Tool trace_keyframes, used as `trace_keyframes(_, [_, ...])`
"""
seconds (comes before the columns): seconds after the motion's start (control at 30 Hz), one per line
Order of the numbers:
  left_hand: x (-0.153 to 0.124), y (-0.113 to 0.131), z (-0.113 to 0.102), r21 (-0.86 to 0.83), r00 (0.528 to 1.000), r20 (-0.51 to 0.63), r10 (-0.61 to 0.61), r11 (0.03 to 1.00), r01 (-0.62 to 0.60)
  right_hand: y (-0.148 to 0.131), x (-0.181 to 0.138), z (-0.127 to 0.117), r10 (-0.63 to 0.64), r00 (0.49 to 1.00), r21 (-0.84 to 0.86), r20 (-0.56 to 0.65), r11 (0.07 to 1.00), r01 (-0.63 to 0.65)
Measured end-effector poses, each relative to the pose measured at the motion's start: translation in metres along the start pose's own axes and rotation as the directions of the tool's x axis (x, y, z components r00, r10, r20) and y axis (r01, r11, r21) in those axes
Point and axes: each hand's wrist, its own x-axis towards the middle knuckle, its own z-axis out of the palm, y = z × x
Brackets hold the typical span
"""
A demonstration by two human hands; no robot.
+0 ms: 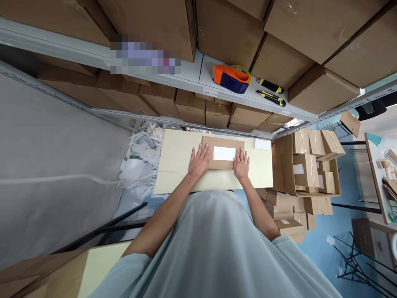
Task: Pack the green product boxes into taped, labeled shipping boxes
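Note:
A small brown cardboard box (222, 142) with a white label (224, 153) on its top lies on a pale yellow work surface (175, 159). My left hand (199, 161) rests flat on the box's left end, fingers spread. On the right end lies my right hand (241, 164), fingers stretched out along the top. Both hands press on the box without gripping it. A second white label (262, 144) sits on the surface to the right of the box.
A metal shelf above holds an orange and blue tape dispenser (231, 77), two yellow-black utility knives (270, 92) and large cartons. An open carton (310, 165) of small labelled boxes stands at the right. White paper strips (144, 151) lie heaped at the left.

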Motion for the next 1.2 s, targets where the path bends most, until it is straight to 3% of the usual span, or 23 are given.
trace_keyframes(0.1, [0.007, 0.016, 0.002, 0.000, 1.000, 0.002, 0.024, 1.000, -0.024, -0.009, 0.002, -0.001, -0.020, 1.000, -0.005, -0.017, 1.000, 0.020])
trace_keyframes(0.27, [0.017, 0.049, 0.018, -0.033, 0.991, 0.089, 0.105, 0.994, -0.102, -0.040, 0.005, 0.013, -0.164, 0.986, 0.020, 0.019, 0.986, 0.163])
trace_keyframes(0.37, [0.013, 0.040, 0.020, -0.031, 0.994, 0.086, 0.071, 0.997, -0.068, -0.033, 0.005, 0.016, -0.146, 0.989, 0.020, 0.019, 0.989, 0.146])
trace_keyframes(0.57, [-0.001, 0.008, 0.009, -0.008, 1.000, 0.012, -0.022, 1.000, 0.022, 0.001, 0.000, 0.007, 0.050, 0.998, 0.016, -0.040, 0.999, -0.049])
trace_keyframes(0.67, [0.003, 0.020, 0.012, -0.006, 1.000, -0.003, -0.026, 1.000, 0.026, -0.010, 0.002, 0.007, 0.058, 0.997, 0.010, -0.052, 0.998, -0.057])
trace_keyframes(0.87, [0.009, 0.052, 0.029, -0.049, 0.996, 0.076, 0.038, 0.998, -0.035, -0.042, 0.007, 0.020, -0.115, 0.993, 0.044, -0.018, 0.992, 0.116])
trace_keyframes(1.07, [-0.001, 0.023, 0.016, -0.035, 0.999, 0.023, -0.043, 0.998, 0.044, -0.009, 0.007, 0.018, -0.014, 0.999, 0.028, -0.046, 0.999, 0.015])
trace_keyframes(1.2, [-0.010, 0.005, 0.006, -0.105, 0.988, 0.004, -0.154, 0.983, 0.153, 0.018, 0.008, 0.021, 0.058, 0.997, 0.152, -0.040, 0.987, -0.052])
